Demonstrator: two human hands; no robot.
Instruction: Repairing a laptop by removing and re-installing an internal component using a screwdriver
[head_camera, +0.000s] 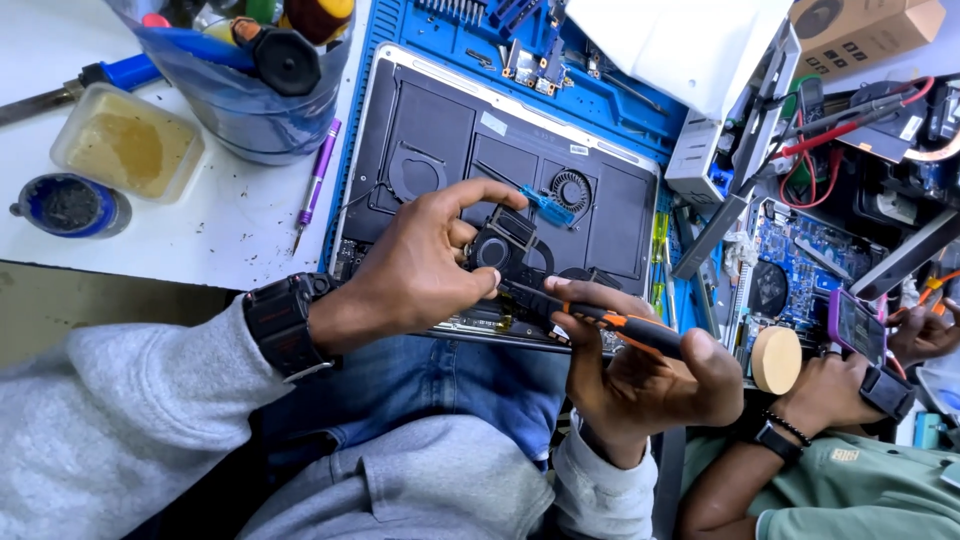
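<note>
While gripped by the left hand (425, 265) at frame centre, lifted black laptop fan (503, 250) above opened laptop (440, 130). Held orange-and-black screwdriver (600, 322) in closed right hand (645, 375), tip against fan. Sat at upper right: brown cardboard box (860, 30) with black round mark. At upper left: rectangular clear tub (125, 140) of yellowish paste.

We're seeing a blue mat (610, 110) lying under everything, with a purple pen (316, 183) sitting just left of it on the white bench. A plastic tub (128, 142) and small blue jar (70, 206) are sitting near a tool cup (240, 100). On the right, a bare circuit board (800, 255) is lying beside a wooden disc (776, 360), and someone's holding a phone (857, 327).
</note>
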